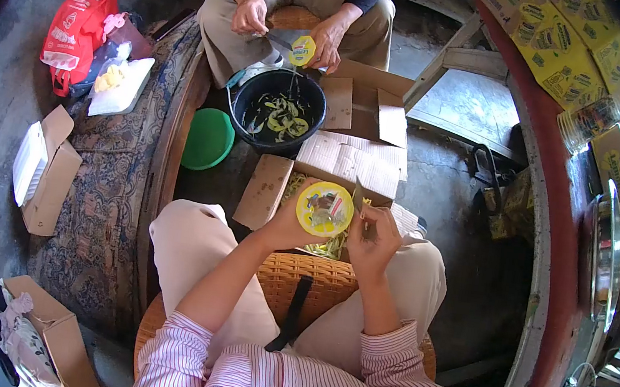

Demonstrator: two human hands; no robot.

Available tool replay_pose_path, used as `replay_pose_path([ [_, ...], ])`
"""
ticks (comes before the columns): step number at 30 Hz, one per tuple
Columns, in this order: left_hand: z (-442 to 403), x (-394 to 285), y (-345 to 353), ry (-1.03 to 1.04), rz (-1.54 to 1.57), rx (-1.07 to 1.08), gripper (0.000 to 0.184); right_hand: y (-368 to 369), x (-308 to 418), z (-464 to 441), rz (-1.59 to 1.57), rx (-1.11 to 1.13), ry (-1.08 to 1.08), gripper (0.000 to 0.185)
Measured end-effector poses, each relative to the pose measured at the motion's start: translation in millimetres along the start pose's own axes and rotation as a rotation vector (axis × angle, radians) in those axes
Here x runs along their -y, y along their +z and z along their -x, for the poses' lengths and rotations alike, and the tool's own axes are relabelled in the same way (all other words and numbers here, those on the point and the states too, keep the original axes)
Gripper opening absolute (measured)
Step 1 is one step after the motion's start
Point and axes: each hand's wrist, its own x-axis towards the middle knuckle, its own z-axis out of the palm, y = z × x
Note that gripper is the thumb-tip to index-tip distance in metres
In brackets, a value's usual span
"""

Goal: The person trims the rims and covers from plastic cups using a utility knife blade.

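My left hand (288, 226) is closed around a round cup with a yellow-rimmed lid (324, 208), its top facing up. Just right of the cup, my right hand (374, 236) grips a knife (358, 197) whose blade points upward beside the rim. Below both hands, an open cardboard box (264, 192) holds yellow-green strips (328, 247), partly hidden by my hands. Across from me, a co-worker's hands hold another yellow-lidded cup (303, 50) and a knife over a black bucket (273, 146) with yellow-green pieces inside.
A green basin (208, 139) stands left of the bucket. Another open cardboard box (362, 84) lies behind. A patterned sofa (105, 191) runs along the left, with a red bag (78, 30) beyond it. Yellow cartons (553, 38) and a red-edged table (554, 223) line the right.
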Motion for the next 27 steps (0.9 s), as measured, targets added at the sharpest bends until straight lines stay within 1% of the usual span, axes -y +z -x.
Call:
replay_pose_path([
  [3, -1.8, -2.2, -0.6, -0.033, -0.028, -0.043, 0.067, -0.7, -0.8, 1.1, 0.026, -0.003, -0.01, 0.018],
  [9, -0.6, 2.1, 3.5, -0.062, -0.019, -0.049, 0.06, 0.4, 6.4, 2.2, 0.053, -0.015, -0.03, 0.018],
  [12, 0.7, 7.1, 4.5, -0.011, -0.002, -0.08, 0.056, 1.2, 4.4, 3.9, 0.048, -0.021, -0.032, 0.018],
  [15, -0.3, 10.9, 1.6, -0.015, -0.022, -0.045, 0.057, 2.6, 4.6, 3.5, 0.055, -0.041, -0.064, 0.017],
  [18, 0.7, 10.4, 0.8, -0.042, 0.021, -0.037, 0.058, 2.9, 3.1, 3.9, 0.075, -0.033, -0.099, 0.018],
  [21, 1.2, 8.9, 1.7, -0.011, -0.068, -0.016, 0.059, 2.8, 6.2, 4.0, 0.061, -0.032, -0.043, 0.019],
  [27, 2.7, 12.0, 1.7, -0.028, -0.091, 0.017, 0.062, 0.4, 3.9, 3.4, 0.067, -0.011, -0.034, 0.021],
])
